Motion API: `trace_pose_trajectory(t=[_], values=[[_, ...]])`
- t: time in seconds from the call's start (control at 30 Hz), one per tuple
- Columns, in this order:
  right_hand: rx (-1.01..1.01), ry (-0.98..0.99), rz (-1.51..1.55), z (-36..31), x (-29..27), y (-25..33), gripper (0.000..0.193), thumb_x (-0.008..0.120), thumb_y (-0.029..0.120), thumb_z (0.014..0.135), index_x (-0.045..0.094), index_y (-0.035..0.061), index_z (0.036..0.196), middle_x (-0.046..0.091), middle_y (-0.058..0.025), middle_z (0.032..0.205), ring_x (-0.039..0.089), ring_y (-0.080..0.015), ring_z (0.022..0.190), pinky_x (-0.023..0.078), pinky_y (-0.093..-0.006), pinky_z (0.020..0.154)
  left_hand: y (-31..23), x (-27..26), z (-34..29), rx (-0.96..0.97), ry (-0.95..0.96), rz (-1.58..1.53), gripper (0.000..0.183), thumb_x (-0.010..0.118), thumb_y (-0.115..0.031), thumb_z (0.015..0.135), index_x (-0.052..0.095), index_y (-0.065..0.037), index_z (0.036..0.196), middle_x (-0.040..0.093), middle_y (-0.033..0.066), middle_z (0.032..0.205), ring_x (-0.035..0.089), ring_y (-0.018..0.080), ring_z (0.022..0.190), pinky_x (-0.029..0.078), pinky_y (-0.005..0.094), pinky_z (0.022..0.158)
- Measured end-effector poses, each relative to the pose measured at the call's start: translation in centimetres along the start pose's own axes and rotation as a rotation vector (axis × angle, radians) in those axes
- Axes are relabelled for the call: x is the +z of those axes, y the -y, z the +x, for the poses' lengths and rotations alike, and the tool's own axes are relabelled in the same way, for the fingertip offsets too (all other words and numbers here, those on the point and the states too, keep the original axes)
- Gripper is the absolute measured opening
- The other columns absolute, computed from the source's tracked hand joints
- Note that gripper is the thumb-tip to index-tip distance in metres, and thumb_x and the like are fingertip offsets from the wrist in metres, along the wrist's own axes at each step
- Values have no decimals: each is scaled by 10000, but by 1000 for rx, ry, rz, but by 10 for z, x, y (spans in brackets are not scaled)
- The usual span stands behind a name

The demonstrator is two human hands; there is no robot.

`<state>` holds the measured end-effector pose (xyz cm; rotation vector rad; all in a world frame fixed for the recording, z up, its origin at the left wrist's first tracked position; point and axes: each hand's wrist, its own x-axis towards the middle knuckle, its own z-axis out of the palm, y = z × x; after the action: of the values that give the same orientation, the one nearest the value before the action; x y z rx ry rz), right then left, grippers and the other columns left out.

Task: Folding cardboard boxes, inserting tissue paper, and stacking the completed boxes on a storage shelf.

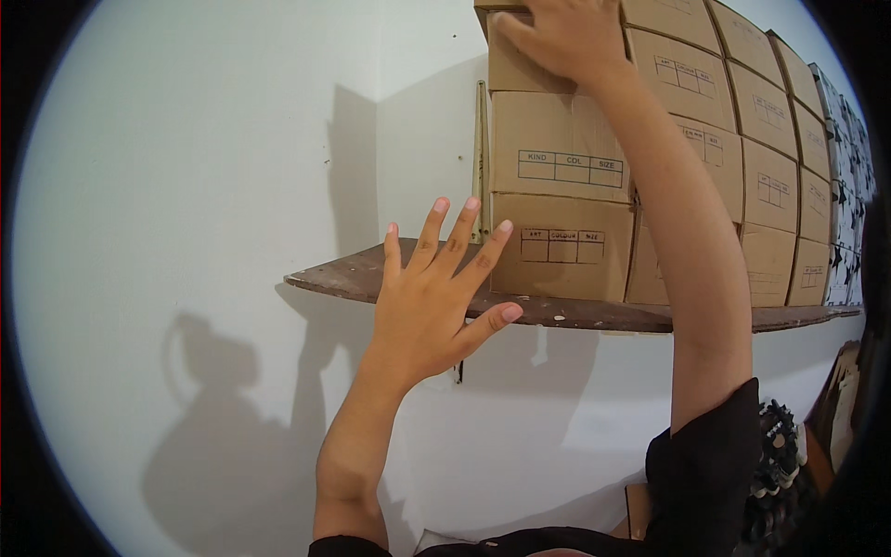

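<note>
My left hand (425,302) is raised with its fingers spread, holding nothing, in front of the left end of a dark brown wall shelf (339,269). At the top edge of the view, my right hand (568,37) reaches up to the leftmost stack of brown cardboard boxes. Its thumb is stretched out across the face of an upper box (520,67); the other fingertips are partly cut off by the frame. Below that stand a middle box (557,121) and a bottom box (561,280), each with a printed label grid.
More cardboard boxes (766,158) fill the shelf to the right, followed by white boxes with black star shapes (845,200). A narrow upright strip (480,148) runs up the wall beside the stack. Dark shoes (778,446) lie below at the lower right.
</note>
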<state>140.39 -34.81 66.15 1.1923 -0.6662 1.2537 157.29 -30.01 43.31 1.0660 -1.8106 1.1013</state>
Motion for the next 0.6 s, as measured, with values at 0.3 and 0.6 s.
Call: trace_pose_trajectory(t=[0.3, 0.6], values=[[30, 250, 3, -7, 5, -4, 597, 308, 492, 906, 307, 158, 1401, 242, -143, 1468, 224, -304, 1355, 128, -533, 1085, -1, 1, 0, 12, 6, -51, 622, 286, -607, 891, 435, -206, 1342, 367, 53, 1420, 250, 319, 1339, 129, 616, 1033], [-35, 432, 54, -20, -18, -4, 626, 242, 530, 925, 204, 175, 1439, 98, -161, 1501, 86, -297, 1392, 26, -555, 1085, 1, -2, 1, -2, 81, -183, 574, 323, -545, 909, 479, -159, 1304, 457, 48, 1352, 361, 275, 1282, 166, 581, 1039]])
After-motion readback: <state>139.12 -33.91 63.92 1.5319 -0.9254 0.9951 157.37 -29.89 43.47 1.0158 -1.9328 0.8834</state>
